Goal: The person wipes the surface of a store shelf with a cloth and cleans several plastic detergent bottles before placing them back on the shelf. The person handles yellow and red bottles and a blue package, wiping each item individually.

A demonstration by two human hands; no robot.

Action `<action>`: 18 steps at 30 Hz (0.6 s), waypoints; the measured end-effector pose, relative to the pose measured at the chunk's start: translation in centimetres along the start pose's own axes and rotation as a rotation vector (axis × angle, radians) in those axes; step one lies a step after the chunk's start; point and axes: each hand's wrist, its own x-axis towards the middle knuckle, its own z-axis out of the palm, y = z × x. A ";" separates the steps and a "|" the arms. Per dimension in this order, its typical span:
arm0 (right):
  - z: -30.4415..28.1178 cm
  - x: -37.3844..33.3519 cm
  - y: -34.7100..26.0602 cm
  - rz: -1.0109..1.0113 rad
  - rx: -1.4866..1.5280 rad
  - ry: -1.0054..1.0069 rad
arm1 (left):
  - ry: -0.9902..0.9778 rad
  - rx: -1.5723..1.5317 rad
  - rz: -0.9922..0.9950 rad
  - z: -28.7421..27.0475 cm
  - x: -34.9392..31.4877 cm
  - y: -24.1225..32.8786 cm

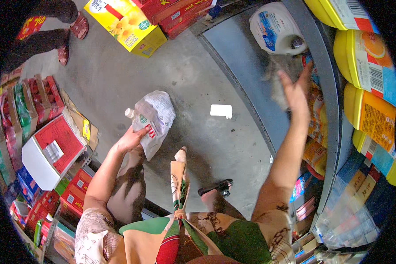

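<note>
My left hand (133, 140) is closed on a white spouted pouch (156, 116) with a white cap and printed patches, held out over the floor. My right hand (297, 90) reaches over the dark shelf board (237, 48) at the right, thumb apart from the fingers. Beside it a grey cloth (277, 81) is smeared by motion and seems to be in its grip. Just beyond that hand a white jug (277, 28) with a blue label lies tilted on the shelf. Orange-yellow packs (317, 123) stand close behind my right wrist.
Yellow-lidded packs (365, 57) line the higher shelf at the right. A yellow carton (125, 28) and red boxes (176, 15) stand on the floor ahead. Stacked cartons, one a red-and-white box (55, 152), crowd the left. Another person's feet (78, 26) show at the far left.
</note>
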 end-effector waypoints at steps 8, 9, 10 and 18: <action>-1.9 15.6 10.0 -0.108 0.027 0.108 | -0.042 0.005 0.042 -0.4 1.2 -2.5; -1.4 16.4 9.7 -0.145 0.042 0.150 | -0.040 0.014 0.039 -0.4 1.2 -2.7; -0.9 17.0 9.6 -0.178 0.057 0.197 | -0.033 0.015 0.032 -0.2 1.2 -2.7; 1.2 5.6 -1.8 -0.230 0.392 -0.196 | 0.116 -0.133 0.090 0.2 -0.2 -1.2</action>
